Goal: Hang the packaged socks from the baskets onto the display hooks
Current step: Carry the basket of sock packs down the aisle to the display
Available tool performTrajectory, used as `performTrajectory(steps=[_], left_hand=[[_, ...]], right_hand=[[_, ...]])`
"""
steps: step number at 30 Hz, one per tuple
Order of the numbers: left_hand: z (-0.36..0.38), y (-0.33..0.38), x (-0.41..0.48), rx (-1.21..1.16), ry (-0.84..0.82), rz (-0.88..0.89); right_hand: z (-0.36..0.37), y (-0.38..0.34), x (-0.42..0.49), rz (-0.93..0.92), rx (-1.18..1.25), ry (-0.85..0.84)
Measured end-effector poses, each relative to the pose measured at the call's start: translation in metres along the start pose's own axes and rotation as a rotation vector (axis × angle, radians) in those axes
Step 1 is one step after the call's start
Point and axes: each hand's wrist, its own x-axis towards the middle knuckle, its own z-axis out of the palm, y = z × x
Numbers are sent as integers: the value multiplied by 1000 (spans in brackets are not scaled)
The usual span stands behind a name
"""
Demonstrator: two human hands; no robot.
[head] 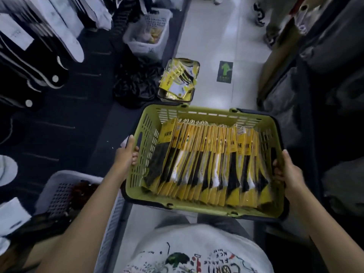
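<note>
A green plastic basket (145, 134) is held up in front of me above the floor. Inside it stand several yellow packs of socks (206, 160) in a tight row. My left hand (128, 152) grips the basket's left end, with the fingers curled through the handle slot. At the right end my right hand (285, 170) grips the rim the same way. On the floor beyond lies a smaller basket (163, 93) with more yellow sock packs (177, 77). The dark display wall at the left carries hanging socks (65, 36) on hooks.
A white basket (136, 44) stands on the floor at the back. Another white basket (59, 184) is at my lower left. A black plastic bag (136, 83) lies beside the small basket. Dark shelving and bags line the right side. A tiled aisle runs ahead.
</note>
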Motion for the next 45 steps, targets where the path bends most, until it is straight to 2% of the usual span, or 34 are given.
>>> performTrajectory(steps=[5,11,18,27,34,39,45], left_hand=[[26,35,36,-68,90,-62],[29,72,95,-182,166,-102],[9,105,153,-266,254,-136],[2,102,173,-481,468,-222],[42,61,167,-695,743,-384],[86,21,163,-806,936,-505],[124,-51,179,-880,969,-608]], right_hand=[[38,-87,80,-21,-98,-73],[119,-172,145,-104,-203,-183],[217,-247,175,-157,-280,-257],[328,-315,207,-254,-481,-518],[425,-332,240,-323,-730,-680],[480,-311,265,-314,-854,-780],[526,-246,300,-359,-954,-839]])
